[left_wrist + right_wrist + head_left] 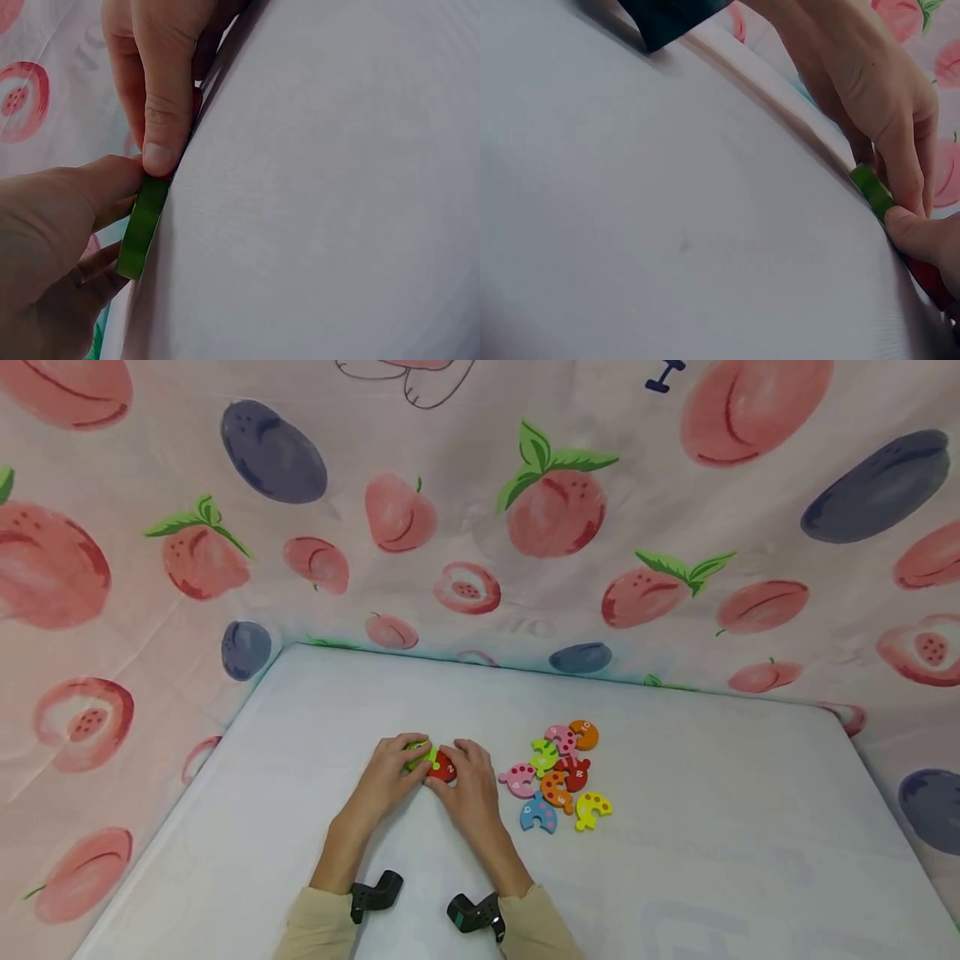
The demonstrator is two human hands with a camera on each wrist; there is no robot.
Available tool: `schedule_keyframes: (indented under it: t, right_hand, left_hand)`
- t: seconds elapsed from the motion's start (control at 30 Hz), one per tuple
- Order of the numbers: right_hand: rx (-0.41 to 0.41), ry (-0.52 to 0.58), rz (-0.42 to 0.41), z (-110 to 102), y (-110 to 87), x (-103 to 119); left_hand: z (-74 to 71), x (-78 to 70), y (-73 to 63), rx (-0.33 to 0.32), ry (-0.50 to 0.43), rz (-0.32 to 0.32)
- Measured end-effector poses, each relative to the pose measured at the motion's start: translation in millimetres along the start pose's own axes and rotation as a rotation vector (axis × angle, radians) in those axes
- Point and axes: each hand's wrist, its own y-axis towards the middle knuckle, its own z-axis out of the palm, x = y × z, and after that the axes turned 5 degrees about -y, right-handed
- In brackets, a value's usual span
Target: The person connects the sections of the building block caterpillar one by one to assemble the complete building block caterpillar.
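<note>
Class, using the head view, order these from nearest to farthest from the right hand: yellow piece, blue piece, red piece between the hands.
1. Red piece: held by the right hand, on its left.
2. Blue piece: right of that hand.
3. Yellow piece: farther right.

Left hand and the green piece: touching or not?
Touching. The left wrist view shows the left hand with its fingers right against the green piece, no gap between them.
</note>
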Motion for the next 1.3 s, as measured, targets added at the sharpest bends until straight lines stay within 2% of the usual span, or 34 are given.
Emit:
schedule_keyframes:
  t: [0.23, 0.5, 0.77, 0.9, 1.3]
  right_hand:
    - [0.012, -0.026, -0.001, -7, 6.0, 0]
    - [0.044, -0.031, -0.007, -11, 9.3, 0]
    - [0.046, -0.042, -0.034, -4, 7.4, -3]
    - [0.047, -0.092, -0.037, 0, 6.3, -3]
    - [0.036, -0.146, -0.029, 2, 4.5, -6]
  left_hand:
    - [-2.3, -5.8, 2.9, 0.003, 0.055, 0.027]
    - [-4.1, -6.6, 5.1, 0.007, 0.032, 0.038]
    - [-5.7, -2.7, 4.1, 0.026, 0.011, -0.023]
    - [-6.4, -1.7, 2.6, 0.030, 0.006, -0.024]
    - [-4.2, -3.4, 3.8, 0.051, 0.034, -0.038]
